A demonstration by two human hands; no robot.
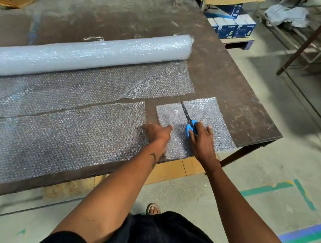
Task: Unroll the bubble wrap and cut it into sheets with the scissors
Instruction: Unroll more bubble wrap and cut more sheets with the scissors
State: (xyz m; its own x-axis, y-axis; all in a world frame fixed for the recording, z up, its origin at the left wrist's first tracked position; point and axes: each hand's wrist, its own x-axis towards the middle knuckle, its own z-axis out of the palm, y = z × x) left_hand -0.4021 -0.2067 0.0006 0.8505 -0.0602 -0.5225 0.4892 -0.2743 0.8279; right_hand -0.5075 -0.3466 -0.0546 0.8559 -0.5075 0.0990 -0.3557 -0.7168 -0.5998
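A bubble wrap roll (78,54) lies across the back of the brown table (233,92), with an unrolled length (80,88) spread toward me. In front of that lies a long cut strip (57,142). At the right front corner sits a small cut sheet (205,111). My left hand (157,132) lies flat with fingers spread, touching both the strip's right end and the small sheet's left edge. My right hand (201,136) grips the blue-handled scissors (189,121), whose dark blades are closed and point away over the small sheet.
The table's front edge (82,179) runs just before my body, its right edge near the small sheet. Blue and white boxes (230,24) sit on a low pallet beyond the table. A metal frame (304,47) stands on the right, and my sandalled foot (153,209) shows below.
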